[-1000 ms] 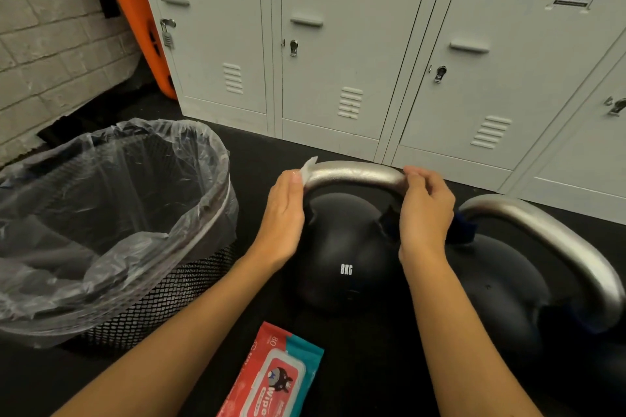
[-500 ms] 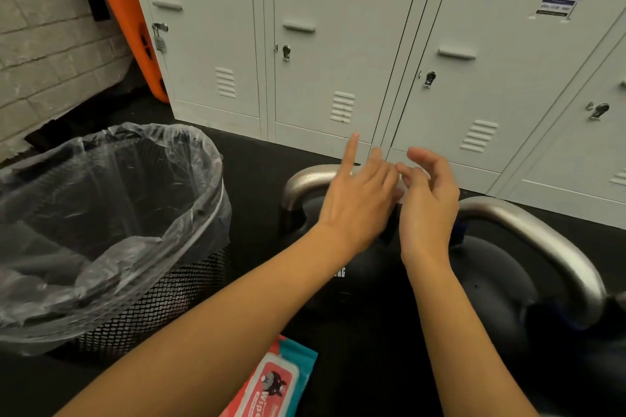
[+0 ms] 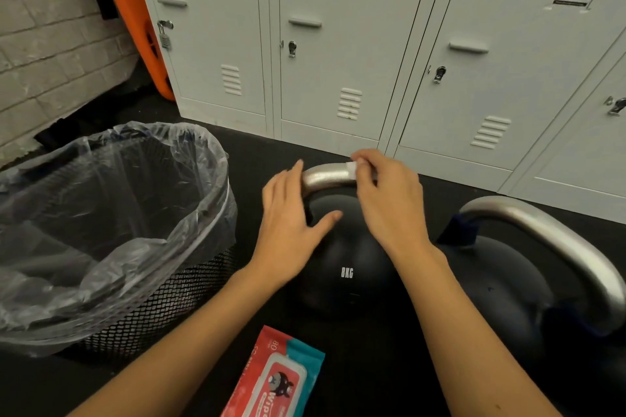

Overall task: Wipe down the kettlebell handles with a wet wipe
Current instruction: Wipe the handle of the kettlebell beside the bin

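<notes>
**Wipe on the handle of the 8KG kettlebell**

A row of pale lockers (image 3: 338,54) stands across the back, from 11 to 2 o'clock. A brick wall (image 3: 50,44) is at 10 o'clock, with an orange thing (image 3: 135,27) leaning between it and the lockers. The floor (image 3: 264,142) is black.

A black mesh bin (image 3: 111,237) with a clear bag inside sits at 9 o'clock. At 3 o'clock is a big dark kettlebell (image 3: 501,281) with a thick silver handle. In the middle sits a smaller kettlebell (image 3: 345,267) marked "8KG". Its silver handle (image 3: 327,176) curves over the top, just above the middle.

A red and teal pack of wipes (image 3: 281,379) lies flat on the floor at 6 o'clock.

The right hand (image 3: 389,196) is on the right part of the smaller kettlebell's handle. Its fingers pinch a small white wet wipe (image 3: 352,167) against the metal. The left hand (image 3: 291,223) is spread, fingers straight, holding nothing. Its fingertips are at the left end of the same handle; I cannot tell if they touch it. The thumb points at the dark ball.
</notes>
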Tool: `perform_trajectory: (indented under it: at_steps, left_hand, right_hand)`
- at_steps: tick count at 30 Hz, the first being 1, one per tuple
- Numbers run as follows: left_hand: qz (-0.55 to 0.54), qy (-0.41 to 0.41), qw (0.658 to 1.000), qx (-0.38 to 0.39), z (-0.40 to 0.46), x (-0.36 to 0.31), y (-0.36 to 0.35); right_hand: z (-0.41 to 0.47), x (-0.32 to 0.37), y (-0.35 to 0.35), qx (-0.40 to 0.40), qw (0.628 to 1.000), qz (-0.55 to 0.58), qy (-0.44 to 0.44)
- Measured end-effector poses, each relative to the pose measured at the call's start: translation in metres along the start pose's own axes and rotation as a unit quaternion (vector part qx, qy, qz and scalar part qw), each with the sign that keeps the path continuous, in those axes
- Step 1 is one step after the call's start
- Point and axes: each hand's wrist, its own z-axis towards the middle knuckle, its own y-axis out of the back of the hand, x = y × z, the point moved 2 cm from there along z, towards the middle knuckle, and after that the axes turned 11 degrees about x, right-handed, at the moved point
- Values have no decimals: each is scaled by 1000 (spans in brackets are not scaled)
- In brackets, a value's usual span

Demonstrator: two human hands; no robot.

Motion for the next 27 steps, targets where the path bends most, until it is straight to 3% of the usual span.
perform_trajectory:
  at_steps: [5, 8, 11, 15, 17, 19, 23, 27]
  left_hand:
    - [-61, 141, 988, -17, -16, 33, -16]
    - [-78, 152, 985, -28, -15, 37, -17]
    - [-85, 146, 985, -28, -11, 36, -17]
    - [-87, 148, 985, -25, -10, 36, -15]
    - [-92, 149, 984, -19, -10, 36, -14]
    - [-96, 152, 983, -17, -9, 35, -15]
    - [-106, 160, 981, -12, -8, 36, -13]
    - [-99, 150, 984, 3, -7, 35, -9]
  right_hand:
    - [3, 25, -35, 43, 984, -116, 125]
    - [-8, 20, -45, 57, 970, -150, 183]
    - [-11, 9, -34, 41, 975, -105, 192]
    - [-12, -14, -5, -35, 996, -11, 78]
    - [-9, -21, 1, -41, 998, 39, -13]
    - [-2, -15, -3, -46, 998, 28, -46]
    - [5, 24, -31, -36, 994, -97, 42]
    - [-1, 38, -71, 38, 953, -233, 189]
